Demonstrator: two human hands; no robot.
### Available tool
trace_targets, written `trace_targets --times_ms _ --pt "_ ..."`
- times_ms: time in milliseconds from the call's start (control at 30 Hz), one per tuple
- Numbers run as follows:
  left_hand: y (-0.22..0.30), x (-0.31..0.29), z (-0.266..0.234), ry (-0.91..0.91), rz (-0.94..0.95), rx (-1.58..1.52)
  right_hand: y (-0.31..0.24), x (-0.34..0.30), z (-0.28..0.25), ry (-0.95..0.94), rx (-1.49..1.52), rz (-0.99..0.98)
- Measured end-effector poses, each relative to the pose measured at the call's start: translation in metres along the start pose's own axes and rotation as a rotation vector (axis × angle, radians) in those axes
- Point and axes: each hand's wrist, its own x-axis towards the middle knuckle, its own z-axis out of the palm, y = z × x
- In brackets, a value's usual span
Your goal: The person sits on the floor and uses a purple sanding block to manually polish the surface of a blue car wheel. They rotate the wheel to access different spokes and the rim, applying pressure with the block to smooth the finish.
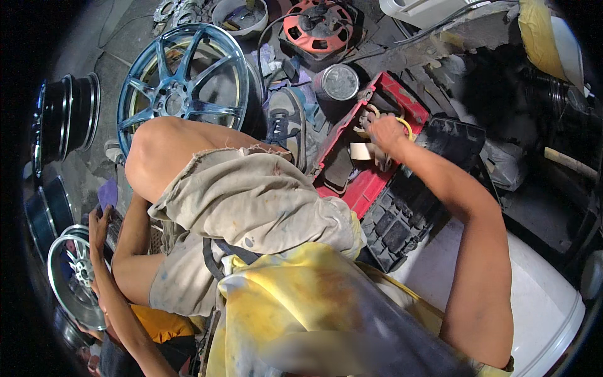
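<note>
My left hand (100,225) is out at the far left, its fingers closed on a thin purple sheet (108,193) that looks like sandpaper. On the right, my right hand (384,132) reaches down into a red toolbox (367,191) with its fingers curled. Whatever those fingers grip is hidden. Cream tape rolls (360,151) lie just below the hand, and a yellow ring (406,127) shows beside it. A dark flat block (337,169) rests in the toolbox's near end.
A blue multi-spoke wheel rim (200,78) stands beyond my knee. More rims (80,116) and a silver one (81,270) line the left side, where another person's orange garment (163,323) shows. A tin can (339,83), orange cable reel (317,28) and bucket (264,25) stand ahead.
</note>
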Motion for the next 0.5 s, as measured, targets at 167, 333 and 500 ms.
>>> trace_targets --times_ms 167,333,500 --pt "0.004 -0.007 0.0 0.091 0.043 0.067 -0.015 0.002 -0.037 -0.279 0.328 0.002" --pt "0.015 -0.011 -0.017 0.296 0.057 0.277 0.001 0.007 -0.088 -0.423 1.137 -0.078" --pt "0.006 -0.019 -0.061 0.29 0.086 -0.063 0.144 -0.028 -0.07 -0.077 0.167 0.277"
